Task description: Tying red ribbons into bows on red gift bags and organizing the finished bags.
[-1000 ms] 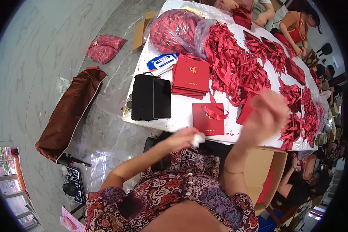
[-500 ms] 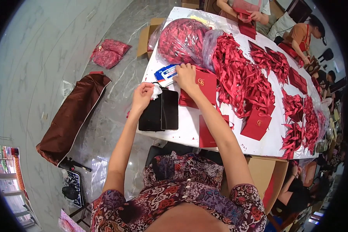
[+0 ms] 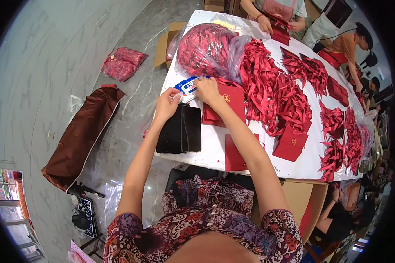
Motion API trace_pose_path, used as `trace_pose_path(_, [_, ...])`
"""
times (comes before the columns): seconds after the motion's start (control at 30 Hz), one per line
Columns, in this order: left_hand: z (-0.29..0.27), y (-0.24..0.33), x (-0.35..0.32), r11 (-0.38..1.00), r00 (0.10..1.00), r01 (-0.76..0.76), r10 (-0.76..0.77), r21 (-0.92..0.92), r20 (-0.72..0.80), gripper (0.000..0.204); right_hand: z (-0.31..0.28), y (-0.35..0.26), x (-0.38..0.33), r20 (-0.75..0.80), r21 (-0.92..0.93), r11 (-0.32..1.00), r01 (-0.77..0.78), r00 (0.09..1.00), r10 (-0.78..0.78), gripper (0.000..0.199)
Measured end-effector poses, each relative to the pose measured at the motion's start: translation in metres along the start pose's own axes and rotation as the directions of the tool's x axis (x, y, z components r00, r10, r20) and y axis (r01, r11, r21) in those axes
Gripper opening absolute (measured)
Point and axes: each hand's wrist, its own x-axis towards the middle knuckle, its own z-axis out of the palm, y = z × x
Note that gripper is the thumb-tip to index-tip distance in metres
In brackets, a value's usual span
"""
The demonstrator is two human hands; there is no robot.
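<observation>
My left hand (image 3: 166, 104) is closed on a small white piece (image 3: 178, 95) at the table's left edge, just above two black flat cases (image 3: 180, 129) lying side by side. My right hand (image 3: 206, 88) grips a blue and white packet (image 3: 185, 85) beside it, fingers pinched on its near end. Under my right wrist lies a stack of red folded cards (image 3: 228, 103). Another red card (image 3: 236, 153) rests at the near edge of the white table (image 3: 210, 144).
Heaps of red ribbon (image 3: 272, 87) and a clear bag of ribbon (image 3: 204, 48) cover the table. More red cards (image 3: 292, 142) lie to the right. Other people work at the far end. On the floor are a brown bag (image 3: 81, 133), a cardboard box (image 3: 164, 44) and red packets (image 3: 120, 61).
Both hands have reached forward from near my body to the table's far left. My right hand went from the red stack onto the blue and white packet, and my left closed in beside it.
</observation>
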Motion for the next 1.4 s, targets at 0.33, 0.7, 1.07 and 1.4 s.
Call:
trace_pose_path(0.33, [-0.005,0.016,-0.009,0.867,0.988,0.104,-0.146,-0.487,-0.049,0.019,-0.014,0.008,-0.008,-0.099,0.059,0.998,-0.009,0.995,0.015,0.011])
trace_pose_path(0.7, [-0.005,0.042,-0.034,0.739,0.977,0.115,-0.206,-0.664,-0.061,0.017,-0.058,-0.078,-0.042,0.029,0.925,0.363,-0.110,0.974,0.223,0.019])
trace_pose_path(1.07, [-0.013,0.060,-0.087,0.310,0.918,0.371,-0.263,-0.875,0.296,0.030,-0.065,-0.090,-0.077,0.117,0.991,0.035,-0.131,0.958,0.263,0.023])
trace_pose_path(1.4, [-0.091,0.183,-0.146,0.221,0.896,-0.405,-0.098,-0.887,-0.434,0.029,-0.106,-0.102,-0.165,0.035,0.957,0.253,-0.140,0.924,0.380,0.012])
